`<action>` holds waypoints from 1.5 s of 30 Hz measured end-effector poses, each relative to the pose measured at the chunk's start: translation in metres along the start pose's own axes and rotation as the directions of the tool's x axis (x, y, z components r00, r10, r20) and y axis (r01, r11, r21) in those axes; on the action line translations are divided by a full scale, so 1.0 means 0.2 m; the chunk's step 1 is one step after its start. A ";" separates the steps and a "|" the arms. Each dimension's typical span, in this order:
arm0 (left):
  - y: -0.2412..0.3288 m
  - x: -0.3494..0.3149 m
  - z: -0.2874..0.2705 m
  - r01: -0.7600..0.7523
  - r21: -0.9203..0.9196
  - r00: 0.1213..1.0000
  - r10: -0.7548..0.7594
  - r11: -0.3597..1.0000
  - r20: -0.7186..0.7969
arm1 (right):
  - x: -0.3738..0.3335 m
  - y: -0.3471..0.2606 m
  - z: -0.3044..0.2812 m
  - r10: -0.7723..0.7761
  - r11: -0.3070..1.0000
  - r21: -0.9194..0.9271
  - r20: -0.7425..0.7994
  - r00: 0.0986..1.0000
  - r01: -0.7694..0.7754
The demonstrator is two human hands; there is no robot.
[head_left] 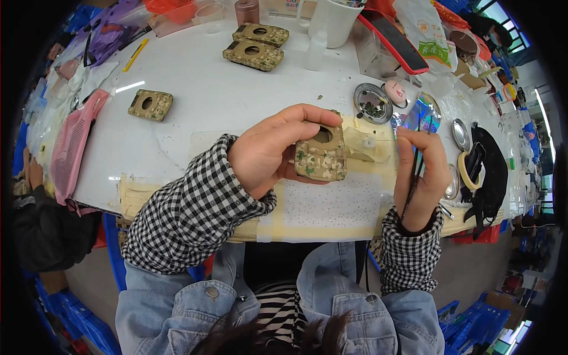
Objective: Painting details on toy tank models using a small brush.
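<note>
My left hand (269, 145) is closed round a camouflage-patterned model tank hull (322, 161), held up over the near part of the table. A round hole opens in the hull's top. My right hand (425, 168) is apart from it, to the right, with its fingers closed on dark slim tweezers (416, 171). Between the hands, a small whitish nozzle-like piece (368, 142) with a thin needle lies over yellowish tape. Just beyond, a round clear dish (373, 103) holds small dark green bits.
Two more camouflage hulls (254, 54) stand at the back, and another (150, 105) at the left. A white mug (335, 23), a red-edged phone (393, 41) and a pink mesh pouch (77, 145) surround the work spot. A speckled white sheet (331, 210) lies at the front edge.
</note>
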State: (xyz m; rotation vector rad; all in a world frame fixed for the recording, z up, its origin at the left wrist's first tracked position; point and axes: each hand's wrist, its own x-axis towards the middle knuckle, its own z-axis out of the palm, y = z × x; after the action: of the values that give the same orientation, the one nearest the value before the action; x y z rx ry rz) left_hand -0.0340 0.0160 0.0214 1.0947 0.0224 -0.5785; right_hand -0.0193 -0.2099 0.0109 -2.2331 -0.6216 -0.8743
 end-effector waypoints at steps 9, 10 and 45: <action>-0.03 0.03 -0.05 -0.059 0.044 0.998 0.059 0.997 0.009 | -0.02 0.02 -0.05 0.008 1.000 0.016 0.205 0.979 -0.011; -0.02 0.03 -0.04 -0.058 0.059 0.998 0.057 0.997 0.012 | -0.03 0.03 -0.08 0.008 0.999 0.045 0.199 0.980 -0.017; -0.03 0.02 -0.03 -0.060 0.069 0.998 0.060 0.996 0.002 | -0.27 0.13 -0.09 0.369 0.545 0.445 0.634 0.680 -0.711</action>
State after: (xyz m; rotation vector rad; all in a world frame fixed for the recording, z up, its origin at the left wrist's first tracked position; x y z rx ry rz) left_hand -0.0322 0.0172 0.0131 1.1587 -0.0308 -0.5283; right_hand -0.0471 -0.2496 -0.0281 -1.7450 -0.2866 0.2555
